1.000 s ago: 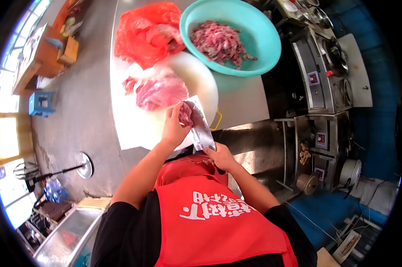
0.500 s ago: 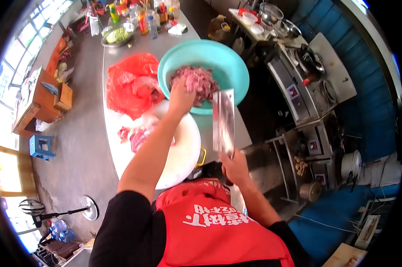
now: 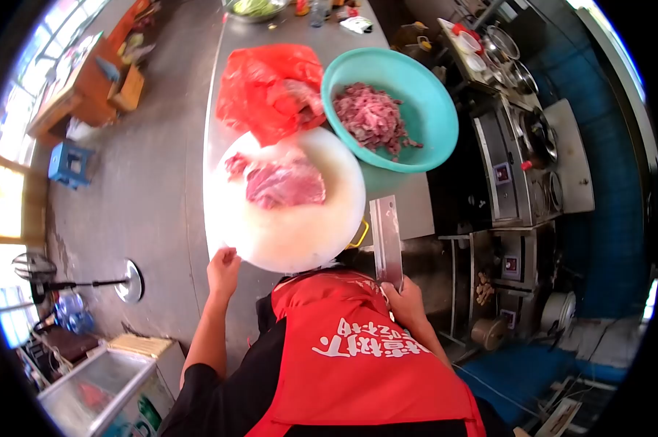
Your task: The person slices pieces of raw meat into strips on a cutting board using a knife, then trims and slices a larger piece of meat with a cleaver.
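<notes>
My right hand [image 3: 408,300] grips the handle of a cleaver [image 3: 386,237], its broad blade pointing away from me beside the board. My left hand [image 3: 223,273] is by the near left rim of a round white cutting board [image 3: 292,237], fingers curled together and nothing visible in them. On the board lies a large piece of raw meat [image 3: 285,182], with a smaller scrap at its left. Behind it a red plastic bag [image 3: 267,84] lies open around more meat. Sliced meat [image 3: 373,120] is heaped in the left part of a turquoise basin [image 3: 435,124].
The steel table [image 3: 409,207] carries the board, bag and basin; a bowl of green vegetables [image 3: 256,9] stands at its far end. Stoves [image 3: 511,171] are at the right. A standing fan [image 3: 130,282], a blue stool [image 3: 70,166] and a glass-topped freezer [image 3: 103,386] are at the left.
My left hand has left the sliced meat in the basin and come back to the board's near left side. The cleaver has moved lower, still in my right hand. The view has shifted.
</notes>
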{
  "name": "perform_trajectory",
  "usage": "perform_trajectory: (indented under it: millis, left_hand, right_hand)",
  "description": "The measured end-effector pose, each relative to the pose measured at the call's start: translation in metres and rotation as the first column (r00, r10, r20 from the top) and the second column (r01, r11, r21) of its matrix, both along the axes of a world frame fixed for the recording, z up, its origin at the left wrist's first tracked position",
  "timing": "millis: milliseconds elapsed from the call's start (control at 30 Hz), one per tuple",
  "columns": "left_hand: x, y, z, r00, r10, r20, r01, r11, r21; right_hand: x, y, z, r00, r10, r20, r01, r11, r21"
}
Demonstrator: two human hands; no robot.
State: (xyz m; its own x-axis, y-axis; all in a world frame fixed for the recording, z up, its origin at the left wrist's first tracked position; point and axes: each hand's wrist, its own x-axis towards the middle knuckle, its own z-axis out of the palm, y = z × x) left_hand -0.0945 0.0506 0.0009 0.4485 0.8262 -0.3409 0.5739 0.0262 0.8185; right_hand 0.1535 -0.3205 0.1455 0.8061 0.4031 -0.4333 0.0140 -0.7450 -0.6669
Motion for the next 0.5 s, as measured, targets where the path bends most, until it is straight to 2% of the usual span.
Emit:
perform_trajectory:
  millis: [100, 267, 333, 367, 433, 500]
  left_hand:
    - [0.036, 0.005, 0.001, 0.995, -0.061, 0.083, 0.055, 0.996, 0.068]
    - [0.109, 0.012, 0.037, 0.975, -0.111, 0.191, 0.088, 0.988, 0.123]
    - [0.130, 0.023, 0.051, 0.956, -0.289, 0.045, 0.264, 0.919, 0.293]
    - [0.141, 0.030, 0.051, 0.957, -0.288, 0.045, 0.263, 0.918, 0.298]
    - [0.164, 0.044, 0.043, 0.894, -0.447, 0.005, 0.388, 0.782, 0.488]
    - [0.191, 0.062, 0.034, 0.871, -0.488, -0.062, 0.449, 0.738, 0.504]
  right_hand:
    - [0.002, 0.015, 0.000, 0.994, 0.078, -0.077, -0.082, 0.995, -0.052]
    - [0.004, 0.042, 0.018, 0.969, 0.246, 0.020, -0.242, 0.964, -0.113]
    - [0.006, 0.046, 0.017, 0.953, 0.288, 0.091, -0.277, 0.954, -0.116]
    - [0.009, 0.046, 0.016, 0.953, 0.288, 0.093, -0.278, 0.954, -0.111]
    - [0.014, 0.043, 0.013, 0.931, 0.339, 0.135, -0.313, 0.932, -0.183]
    - [0.020, 0.042, 0.012, 0.928, 0.344, 0.144, -0.317, 0.931, -0.183]
